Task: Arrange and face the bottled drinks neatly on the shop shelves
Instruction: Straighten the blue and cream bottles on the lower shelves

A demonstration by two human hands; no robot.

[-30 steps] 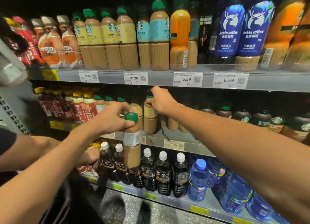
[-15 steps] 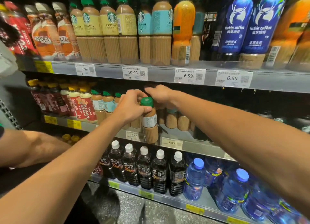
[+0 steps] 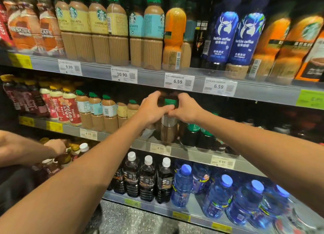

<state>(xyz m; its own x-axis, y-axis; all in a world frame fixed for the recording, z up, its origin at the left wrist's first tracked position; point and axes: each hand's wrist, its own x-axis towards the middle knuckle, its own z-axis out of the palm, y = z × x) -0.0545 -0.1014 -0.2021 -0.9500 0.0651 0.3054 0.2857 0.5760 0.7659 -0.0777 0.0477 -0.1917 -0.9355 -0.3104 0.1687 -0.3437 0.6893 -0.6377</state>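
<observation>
While both arms reach to the middle shelf, the left hand and right hand curl round the neck of one green-capped coffee bottle, thumbs nearly touching below its cap. It stands upright near the shelf's front edge, between both hands. Left of them, matching bottles stand in a row.

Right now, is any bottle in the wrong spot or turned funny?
Yes. On the top shelf, one orange-labelled bottle stands among the blue-labelled ones, barcode facing out. One yellow-labelled bottle also shows its barcode side, not its front.
</observation>
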